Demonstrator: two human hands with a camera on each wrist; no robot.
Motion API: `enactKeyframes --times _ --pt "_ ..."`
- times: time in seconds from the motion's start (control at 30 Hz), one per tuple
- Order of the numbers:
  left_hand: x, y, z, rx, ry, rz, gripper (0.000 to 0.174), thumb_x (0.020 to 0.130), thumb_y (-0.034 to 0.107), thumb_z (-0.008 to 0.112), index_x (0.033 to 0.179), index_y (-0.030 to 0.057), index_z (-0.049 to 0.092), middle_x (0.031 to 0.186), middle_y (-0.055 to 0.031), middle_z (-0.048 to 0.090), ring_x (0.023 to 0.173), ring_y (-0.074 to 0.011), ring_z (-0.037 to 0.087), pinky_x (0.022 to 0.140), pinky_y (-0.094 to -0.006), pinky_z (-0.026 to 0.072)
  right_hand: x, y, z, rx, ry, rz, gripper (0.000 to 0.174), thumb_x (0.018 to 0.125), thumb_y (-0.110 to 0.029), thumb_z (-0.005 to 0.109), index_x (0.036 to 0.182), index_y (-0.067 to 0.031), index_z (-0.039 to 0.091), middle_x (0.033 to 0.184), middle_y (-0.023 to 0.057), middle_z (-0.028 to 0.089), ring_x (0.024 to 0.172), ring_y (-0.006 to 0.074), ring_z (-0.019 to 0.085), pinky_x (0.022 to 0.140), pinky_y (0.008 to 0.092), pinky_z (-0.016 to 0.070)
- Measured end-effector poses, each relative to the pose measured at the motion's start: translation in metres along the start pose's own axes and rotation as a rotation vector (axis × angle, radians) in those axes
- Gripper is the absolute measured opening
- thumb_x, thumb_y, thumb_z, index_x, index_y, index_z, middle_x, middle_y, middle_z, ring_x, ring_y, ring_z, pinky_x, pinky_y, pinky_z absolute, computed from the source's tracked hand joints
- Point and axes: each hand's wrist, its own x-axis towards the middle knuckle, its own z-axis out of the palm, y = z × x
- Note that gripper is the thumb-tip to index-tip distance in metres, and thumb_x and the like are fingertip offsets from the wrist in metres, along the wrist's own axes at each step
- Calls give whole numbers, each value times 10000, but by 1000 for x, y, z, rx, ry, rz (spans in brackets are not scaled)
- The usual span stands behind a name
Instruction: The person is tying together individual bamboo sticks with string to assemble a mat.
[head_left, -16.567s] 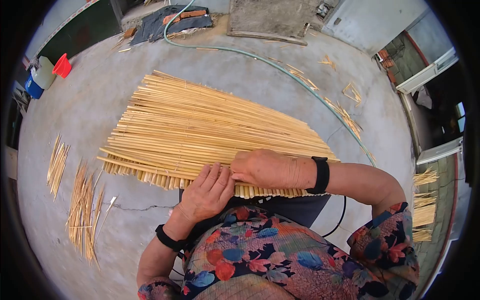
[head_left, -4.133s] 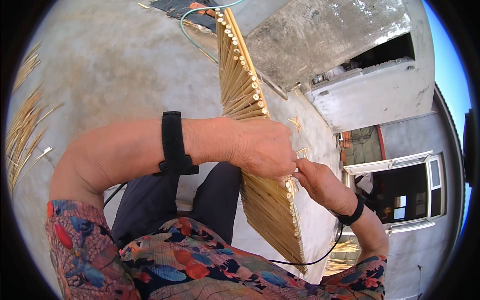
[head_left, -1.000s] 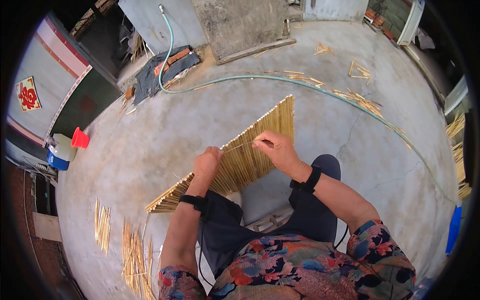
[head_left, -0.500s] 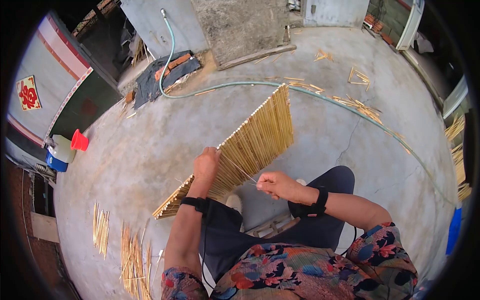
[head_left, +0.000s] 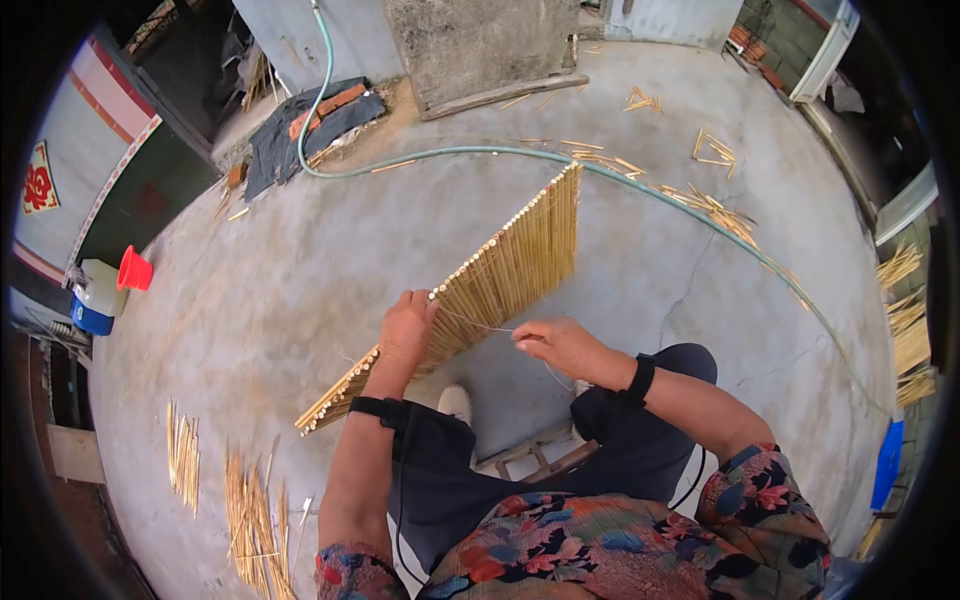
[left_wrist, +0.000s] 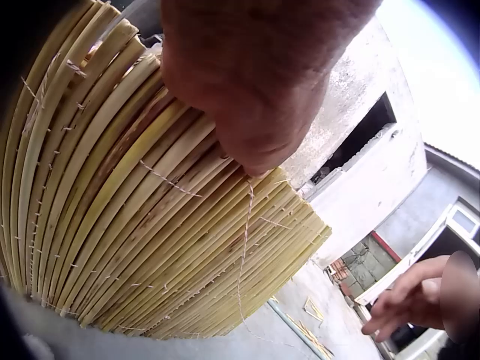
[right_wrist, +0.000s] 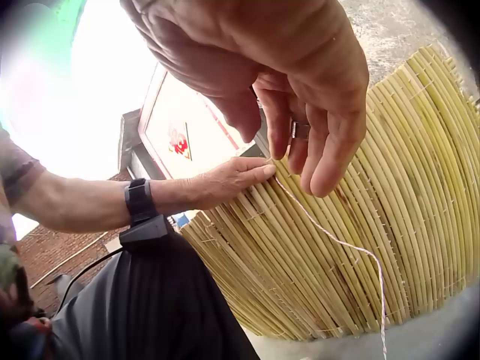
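Observation:
A mat of pale reed stalks stands on edge, slanting in front of the person's legs, cut ends upward. The left hand grips its upper edge; in the left wrist view the fingers of this left hand press the stalk ends. From its fingertips a thin twisted string trails across the mat's face and droops. To the right, off the mat, is the right hand, fingers loosely bent and apart in the right wrist view; the string passes by its fingertips, and no pinch on it shows. Short stitches of string cross the stalks.
A green hose curves over the concrete floor. Loose stalks lie at the lower left, and cut pieces beyond the hose. A red bucket stands at the left. A wooden frame is between the feet.
Since half a second ago the right hand has risen slightly and its fingers have loosened from the string, which now sags. The left hand keeps its grip. Earlier the mat lay flat across the lap.

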Motion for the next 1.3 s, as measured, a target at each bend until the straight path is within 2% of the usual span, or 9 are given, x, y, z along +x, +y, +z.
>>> enactKeyframes --times 0.1,0.23,0.37,0.47,0.57,0.63,0.87,1.07,1.3 --pt "2 -4 -3 -100 -36 -35 242 882 260 521 1046 84 547 908 -148 613 822 -345 594 712 -430 466 55 18 57 235 287 40 325 822 -186 613 1063 19 536 958 179 590 839 306 588 732 376 459" --pt "1 5 -14 -171 -105 -68 268 884 268 523 1055 62 529 864 -189 632 780 -386 600 653 -452 477 92 9 101 154 326 106 384 798 -218 641 1073 21 519 953 189 601 814 303 591 727 383 459" --pt "2 2 -6 -139 -105 -63 281 880 270 535 1072 64 524 850 -190 631 781 -385 602 652 -454 473 93 17 106 275 245 289 281 825 -249 632 933 6 585 770 108 586 716 190 566 650 326 449" --pt "2 -1 -2 -196 -133 -105 286 879 269 541 1081 68 524 818 -198 630 771 -391 601 647 -460 469 81 18 101 438 109 273 202 847 -245 575 810 -51 613 813 143 599 750 271 561 704 346 440" --pt "3 2 3 -199 -90 -65 276 883 256 535 1081 63 522 791 -209 626 760 -398 600 632 -461 465 74 24 96 464 489 -90 219 881 -223 535 809 -25 595 788 123 608 771 198 557 728 308 436" --pt "3 1 5 -251 -65 -74 255 894 245 518 1069 59 525 787 -219 620 749 -404 595 613 -465 457 71 12 83 800 559 -34 266 938 -210 466 845 19 565 759 61 553 827 123 541 788 285 438" --pt "3 -4 9 -86 -78 -87 225 914 242 483 1037 60 534 774 -220 612 739 -410 585 598 -473 445 103 7 99 1594 565 -10 301 949 -230 448 732 -34 515 732 35 532 783 127 537 821 282 424" --pt "2 3 -2 -142 -93 -101 233 918 270 470 1025 74 535 760 -210 610 722 -406 584 588 -470 441 86 -11 106 968 498 21 344 940 -238 472 684 -12 509 714 25 524 717 117 497 711 258 414" --pt "1 -1 -4 -92 -101 -182 303 920 329 460 1083 84 528 785 -194 624 747 -393 593 618 -452 450 75 -14 96 758 400 -50 282 908 -198 533 736 25 535 751 72 557 739 126 516 690 271 429"
